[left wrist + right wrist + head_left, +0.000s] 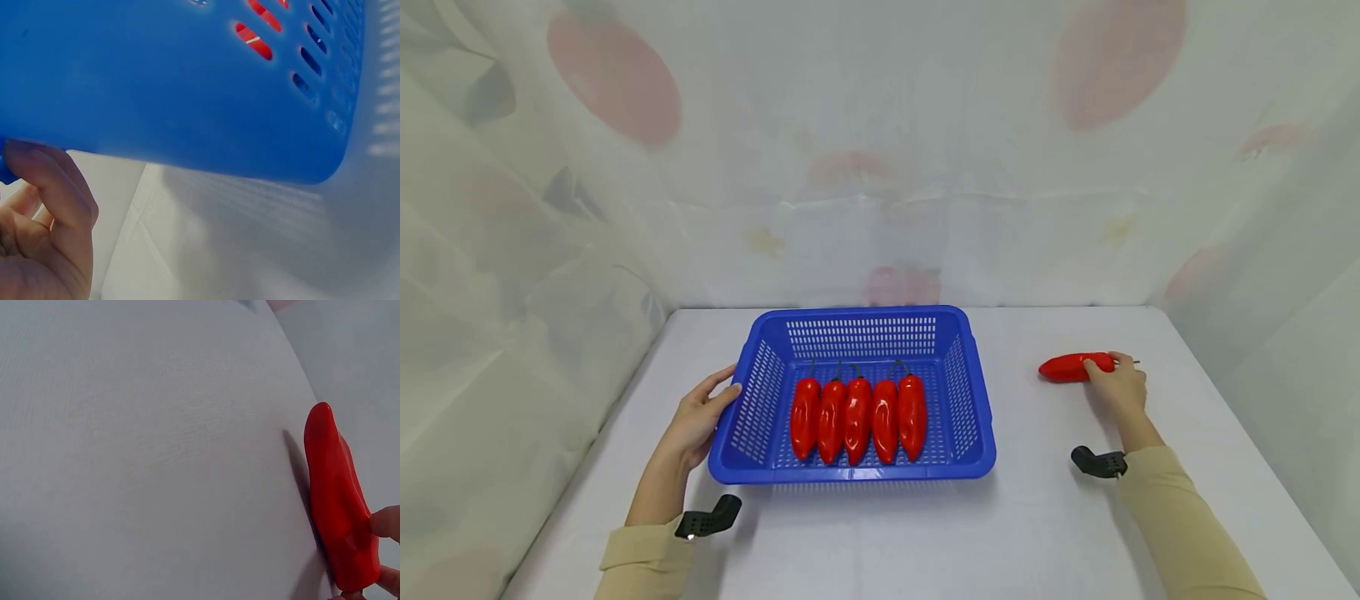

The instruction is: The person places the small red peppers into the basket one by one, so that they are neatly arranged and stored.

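Observation:
A blue plastic basket [852, 477] with slotted walls sits at the middle left of the table, with several glossy red chili peppers [858, 417] lined up side by side in it, stems toward the far wall. My left hand [695, 417] grips the basket's left rim, thumb on top; in the left wrist view the fingers [69, 200] curl up under the rim. Far to the right, my right hand [1120, 390] holds another red chili pepper [1066, 367] near its stem end, its tip pointing left. The right wrist view shows this pepper [337, 494] close over the white surface, fingertips pressed to its side.
A white table [880, 542] carries everything. Pale printed curtains [880, 150] hang along its back, left and right sides. Black wrist cameras [709, 518] are strapped at both sleeves.

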The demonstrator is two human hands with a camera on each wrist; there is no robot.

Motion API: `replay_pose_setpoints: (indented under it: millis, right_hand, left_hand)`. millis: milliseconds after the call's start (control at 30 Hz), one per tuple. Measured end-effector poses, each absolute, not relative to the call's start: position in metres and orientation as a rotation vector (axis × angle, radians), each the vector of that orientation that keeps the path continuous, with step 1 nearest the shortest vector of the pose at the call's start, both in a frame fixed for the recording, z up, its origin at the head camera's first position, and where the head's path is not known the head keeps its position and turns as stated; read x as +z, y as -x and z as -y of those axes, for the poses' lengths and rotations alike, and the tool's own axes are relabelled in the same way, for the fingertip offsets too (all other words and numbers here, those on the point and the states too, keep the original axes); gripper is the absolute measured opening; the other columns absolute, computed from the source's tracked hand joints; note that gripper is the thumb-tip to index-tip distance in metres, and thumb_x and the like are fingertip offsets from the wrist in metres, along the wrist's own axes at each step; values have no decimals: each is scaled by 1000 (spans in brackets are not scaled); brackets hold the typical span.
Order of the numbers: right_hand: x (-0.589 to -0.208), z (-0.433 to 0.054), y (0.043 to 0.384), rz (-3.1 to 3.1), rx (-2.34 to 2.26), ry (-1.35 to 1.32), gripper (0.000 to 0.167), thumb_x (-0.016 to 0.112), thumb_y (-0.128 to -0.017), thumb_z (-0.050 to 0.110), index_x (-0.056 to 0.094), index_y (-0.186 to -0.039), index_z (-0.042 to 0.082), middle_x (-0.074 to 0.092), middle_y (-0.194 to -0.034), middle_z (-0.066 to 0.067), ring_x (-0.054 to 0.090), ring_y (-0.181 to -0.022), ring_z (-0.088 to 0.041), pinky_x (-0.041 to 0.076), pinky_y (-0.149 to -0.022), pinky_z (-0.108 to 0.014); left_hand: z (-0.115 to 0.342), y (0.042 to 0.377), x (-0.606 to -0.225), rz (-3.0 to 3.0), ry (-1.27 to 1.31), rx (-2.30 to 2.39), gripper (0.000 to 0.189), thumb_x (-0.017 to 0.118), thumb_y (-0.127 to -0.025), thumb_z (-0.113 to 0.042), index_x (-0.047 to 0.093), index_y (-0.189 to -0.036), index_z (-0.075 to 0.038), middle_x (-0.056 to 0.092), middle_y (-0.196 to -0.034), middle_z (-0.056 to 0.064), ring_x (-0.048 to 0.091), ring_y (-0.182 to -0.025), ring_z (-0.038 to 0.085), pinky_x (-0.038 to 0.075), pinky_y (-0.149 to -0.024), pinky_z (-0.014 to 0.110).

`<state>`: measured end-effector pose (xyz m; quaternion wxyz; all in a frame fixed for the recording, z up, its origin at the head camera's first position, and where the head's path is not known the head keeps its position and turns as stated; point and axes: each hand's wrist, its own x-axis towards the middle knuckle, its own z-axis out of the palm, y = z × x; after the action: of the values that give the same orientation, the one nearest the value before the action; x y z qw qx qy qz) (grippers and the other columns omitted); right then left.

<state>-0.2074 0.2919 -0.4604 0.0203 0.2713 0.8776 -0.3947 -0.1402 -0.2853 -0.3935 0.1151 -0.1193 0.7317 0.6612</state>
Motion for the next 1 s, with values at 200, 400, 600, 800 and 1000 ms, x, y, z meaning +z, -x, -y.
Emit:
replay_pose_setpoints:
  millis: [200, 400, 600, 800, 1000]
  right_hand:
    - [-456, -290, 209, -2698, -1235, -721, 63, 34, -92, 29, 17, -144, -2, 21, -137, -37, 22, -126, -51, 30, -99, -60]
    - [-456, -289, 214, -2700, -1237, -655, 60, 32, -93, 24, 14, -145, -2, 21, -137, -38, 24, -126, -51, 32, -100, -58]
    - [-455, -287, 218, -2738, -1236, -535, 59, 31, -92, 18, 16, -144, -3, 23, -138, -38, 25, -125, -50, 32, -100, -58]
    - [-455, -285, 222, -2808, -1212, -406, 56, 30, -89, 11, 22, -143, -3, 26, -136, -38, 26, -125, -51, 30, -100, -59]
    - [-456, -283, 225, -2792, -1250, -304, 56, 28, -88, 4, 23, -143, -2, 26, -139, -36, 30, -124, -48, 31, -99, -57]
  left_hand:
    - [285, 140, -393, -2145, 341, 1940, 60, 51, -95, -29, 24, -146, -17, 64, -97, 4, 67, -84, 20, 55, -72, 39]
    - [290, 144, -401, -2138, 338, 1953, 59, 52, -95, -30, 25, -146, -18, 65, -98, 3, 67, -85, 20, 55, -72, 39]
    - [296, 149, -413, -2144, 346, 1955, 60, 53, -94, -33, 25, -146, -21, 65, -97, 1, 67, -84, 19, 55, -71, 39]
    - [291, 146, -405, -2140, 345, 1955, 60, 52, -94, -31, 25, -146, -19, 64, -98, 3, 67, -84, 19, 55, -71, 39]
    - [285, 140, -394, -2159, 343, 1934, 59, 51, -95, -29, 25, -146, -18, 63, -100, 6, 67, -85, 20, 55, -72, 40]
